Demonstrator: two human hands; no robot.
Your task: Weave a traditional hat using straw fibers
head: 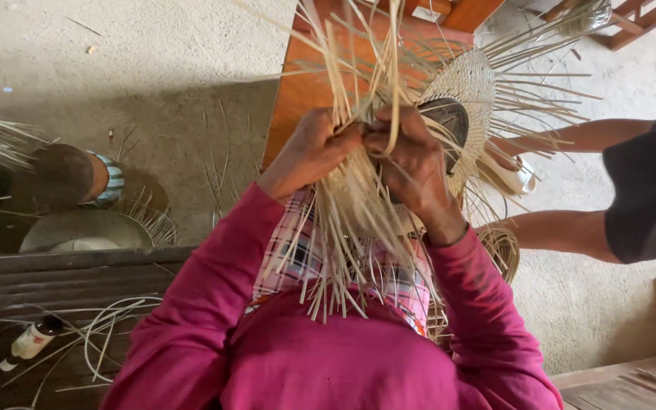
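Both my hands are clenched on a bundle of pale straw strands (358,205) held over my lap. My left hand (314,148) grips the strands from the left. My right hand (411,156) grips them from the right, thumb side touching the left hand. Loose strand ends fan upward and hang down over my magenta sleeves and a plaid cloth (298,250). Just behind my right hand sits a partly woven straw hat (465,83) on a dark round form (449,121), with unwoven strands radiating out.
An orange wooden stool (298,91) stands under the hat. Another person's bare legs (563,228) and dark shorts are at the right. A second hat (85,231) and another person's arm lie at the left. A small bottle (32,342) rests on dark planks, bottom left.
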